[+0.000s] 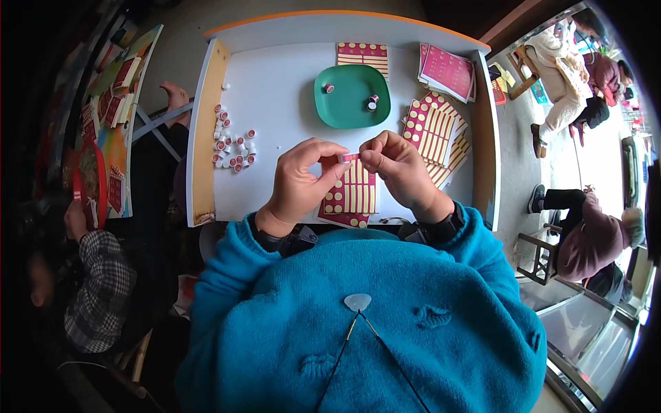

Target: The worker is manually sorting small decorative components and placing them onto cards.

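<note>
Both arms reach forward from the lower edge, the left arm [237, 251] and right arm [475, 237] bent so the hands angle inward, close together but apart. The left hand [297, 180] pinches with thumb [330, 179] and forefinger [327, 148], a gap showing behind the tips. The right hand [406, 172] pinches too, thumb against curled forefinger.

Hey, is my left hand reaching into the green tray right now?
No, your left hand pinches a small white piece, and the green tray lies beyond it.
</note>
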Tool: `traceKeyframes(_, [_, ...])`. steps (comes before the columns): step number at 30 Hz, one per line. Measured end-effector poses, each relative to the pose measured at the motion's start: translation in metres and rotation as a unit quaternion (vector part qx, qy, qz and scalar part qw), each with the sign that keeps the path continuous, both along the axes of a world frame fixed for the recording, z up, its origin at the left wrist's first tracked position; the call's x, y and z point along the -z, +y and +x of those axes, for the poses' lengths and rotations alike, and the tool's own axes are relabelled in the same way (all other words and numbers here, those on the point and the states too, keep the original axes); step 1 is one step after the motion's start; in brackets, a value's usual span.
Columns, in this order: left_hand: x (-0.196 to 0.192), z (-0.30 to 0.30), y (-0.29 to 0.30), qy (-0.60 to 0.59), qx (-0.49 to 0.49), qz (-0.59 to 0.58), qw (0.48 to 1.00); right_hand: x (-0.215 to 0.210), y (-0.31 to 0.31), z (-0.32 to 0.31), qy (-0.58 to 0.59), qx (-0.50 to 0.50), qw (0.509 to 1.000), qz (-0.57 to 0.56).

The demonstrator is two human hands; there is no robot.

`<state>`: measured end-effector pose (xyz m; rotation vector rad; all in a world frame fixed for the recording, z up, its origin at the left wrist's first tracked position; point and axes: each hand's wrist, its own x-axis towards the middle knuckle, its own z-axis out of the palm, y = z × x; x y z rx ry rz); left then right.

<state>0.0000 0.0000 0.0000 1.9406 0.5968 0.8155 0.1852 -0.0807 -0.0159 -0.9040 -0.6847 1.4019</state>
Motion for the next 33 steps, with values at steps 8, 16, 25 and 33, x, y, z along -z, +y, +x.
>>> traceKeyframes(8, [0.009, 0.007, 0.0, -0.159, 0.005, -0.195, 0.968, -0.001, 0.005, -0.011, 0.024, -0.004, 1.0, -0.01])
traceKeyframes(16, [0.001, 0.011, 0.011, 0.059, -0.052, 0.24, 0.968, -0.012, -0.002, -0.018, -0.222, 0.025, 0.974, 0.05])
traceKeyframes(25, [-0.004, 0.009, 0.004, -0.036, -0.024, 0.116, 0.992, -0.002, 0.007, -0.014, 0.059, -0.017, 0.998, -0.009])
traceKeyframes(33, [0.016, 0.016, 0.001, -0.153, 0.019, -0.093, 0.984, 0.006, 0.015, -0.018, 0.26, -0.08, 0.962, -0.023])
